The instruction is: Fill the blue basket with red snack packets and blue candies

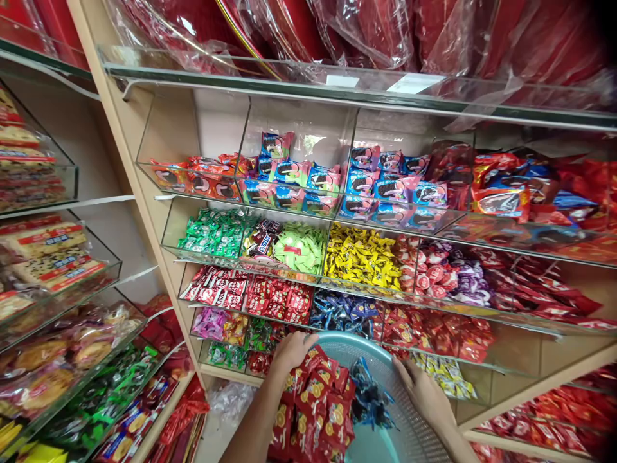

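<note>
A teal plastic basket (355, 338) with perforated sides is tilted towards me in front of the lower shelves. My left hand (292, 352) is closed on its far-left rim. On the right side, my right hand (418, 384) grips the rim, its fingers partly hidden by the basket wall. Red candy packets (315, 408) with orange-slice pictures fill the basket's left part. Beside them lies a smaller heap of dark blue wrapped candies (371, 395). The bare basket floor shows near the bottom of the view.
Glass shelf bins hold green candies (214, 233), yellow candies (361, 256), red packets (279, 299) and blue candies (344, 314). Above them are blue cookie packets (385, 183). A wooden upright (139, 186) separates the left shelves with pastry packs (48, 257). Red plastic-wrapped goods (299, 29) sit on top.
</note>
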### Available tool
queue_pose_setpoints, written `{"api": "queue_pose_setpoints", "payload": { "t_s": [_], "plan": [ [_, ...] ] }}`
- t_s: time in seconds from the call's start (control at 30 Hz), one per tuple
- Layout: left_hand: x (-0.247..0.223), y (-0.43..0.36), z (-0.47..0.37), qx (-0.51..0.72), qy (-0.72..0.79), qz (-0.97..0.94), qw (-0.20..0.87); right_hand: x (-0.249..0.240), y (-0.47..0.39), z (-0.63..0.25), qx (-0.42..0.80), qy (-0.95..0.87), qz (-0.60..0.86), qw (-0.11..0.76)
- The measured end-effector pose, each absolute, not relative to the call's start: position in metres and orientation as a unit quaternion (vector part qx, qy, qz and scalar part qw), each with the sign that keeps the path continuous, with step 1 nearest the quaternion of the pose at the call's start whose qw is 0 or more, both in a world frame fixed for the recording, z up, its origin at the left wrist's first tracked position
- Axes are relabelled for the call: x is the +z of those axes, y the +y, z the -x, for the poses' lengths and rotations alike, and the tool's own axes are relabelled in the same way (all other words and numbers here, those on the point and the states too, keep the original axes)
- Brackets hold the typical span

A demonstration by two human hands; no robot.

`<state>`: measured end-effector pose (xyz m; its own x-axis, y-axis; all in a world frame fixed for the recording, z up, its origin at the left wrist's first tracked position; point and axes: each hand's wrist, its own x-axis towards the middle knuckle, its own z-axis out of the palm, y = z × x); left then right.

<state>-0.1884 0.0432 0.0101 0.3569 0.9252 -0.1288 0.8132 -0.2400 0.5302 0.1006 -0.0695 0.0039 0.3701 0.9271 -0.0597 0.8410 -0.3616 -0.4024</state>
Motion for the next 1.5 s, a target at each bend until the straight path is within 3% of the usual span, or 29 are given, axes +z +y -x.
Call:
{"api": "queue_pose_setpoints", "payload": {
  "t_s": [0.47,0.67,0.77,1.0,1.13,1.5],
  "plan": [
    [0.008,0.056,0.188,0.107,0.552,-0.781,0.273,0.005,-0.058,-0.101,0.132,-0.568,0.801,0.137],
    [0.001,0.068,0.186,0.105,0.541,-0.777,0.305,0.033,-0.021,-0.071,-0.035,-0.647,0.725,0.233],
    [-0.003,0.071,0.186,0.110,0.542,-0.774,0.308,0.046,0.012,-0.033,0.007,-0.699,0.664,0.264],
    [-0.009,0.070,0.185,0.133,0.535,-0.776,0.305,0.036,0.067,0.035,0.072,-0.646,0.721,0.239],
    [-0.008,0.068,0.184,0.131,0.540,-0.780,0.289,0.031,0.077,0.036,0.146,-0.624,0.708,0.297],
    [0.003,0.066,0.183,0.107,0.543,-0.772,0.313,0.073,0.002,-0.022,0.243,-0.667,0.568,0.416]
  ]
}}
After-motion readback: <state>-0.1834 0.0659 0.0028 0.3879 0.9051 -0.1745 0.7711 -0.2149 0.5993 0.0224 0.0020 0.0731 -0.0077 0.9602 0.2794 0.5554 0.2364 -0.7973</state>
